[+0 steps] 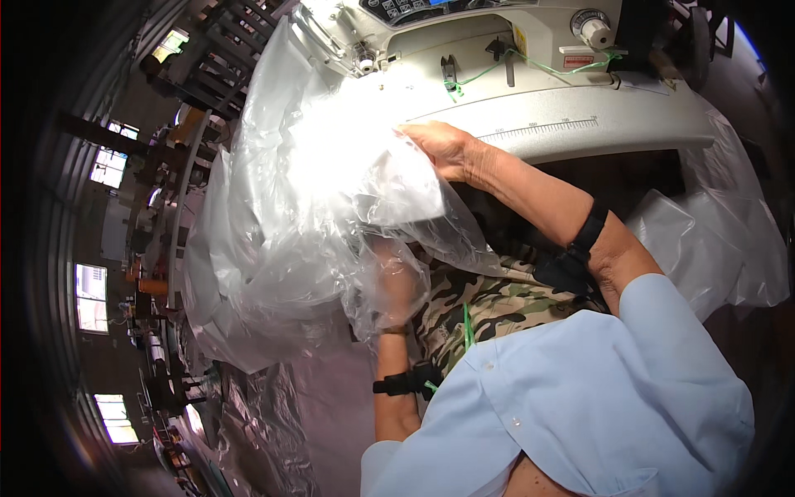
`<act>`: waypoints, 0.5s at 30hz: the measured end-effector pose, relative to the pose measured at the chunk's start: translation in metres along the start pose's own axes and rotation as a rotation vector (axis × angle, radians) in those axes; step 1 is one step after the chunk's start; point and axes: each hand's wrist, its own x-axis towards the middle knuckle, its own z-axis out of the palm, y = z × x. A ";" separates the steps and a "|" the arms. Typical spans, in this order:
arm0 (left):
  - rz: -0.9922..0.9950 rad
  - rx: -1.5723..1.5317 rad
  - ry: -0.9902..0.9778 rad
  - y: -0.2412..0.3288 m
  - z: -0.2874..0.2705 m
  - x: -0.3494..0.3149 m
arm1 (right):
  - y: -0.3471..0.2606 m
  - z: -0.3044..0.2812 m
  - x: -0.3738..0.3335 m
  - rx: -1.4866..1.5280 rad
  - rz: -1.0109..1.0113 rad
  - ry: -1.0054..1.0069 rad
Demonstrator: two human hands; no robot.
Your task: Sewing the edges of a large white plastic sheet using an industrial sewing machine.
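A large sheet of clear plastic film (273, 240) hangs in loose folds over the left part of a white sewing machine (662, 108). At the machine's front edge my right hand (443, 147) is closed on the film, its fingertips washed out by the lamp's glare. Lower down, my left hand (396, 277) is under the crumpled film and shows only blurrily through it. Its fingers are hidden. A whiter, doubled patch of film lies between the two hands.
Green thread (563, 70) runs across the machine's front beside a hand dial (593, 31). More clear plastic (712, 240) drapes off the right end. Camouflage cloth (489, 306) covers my lap. Dark metal racks (232, 54) stand at the far left.
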 end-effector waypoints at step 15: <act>0.140 0.626 -0.419 -0.125 -0.144 -0.166 | 0.087 0.027 -0.031 0.099 0.129 0.037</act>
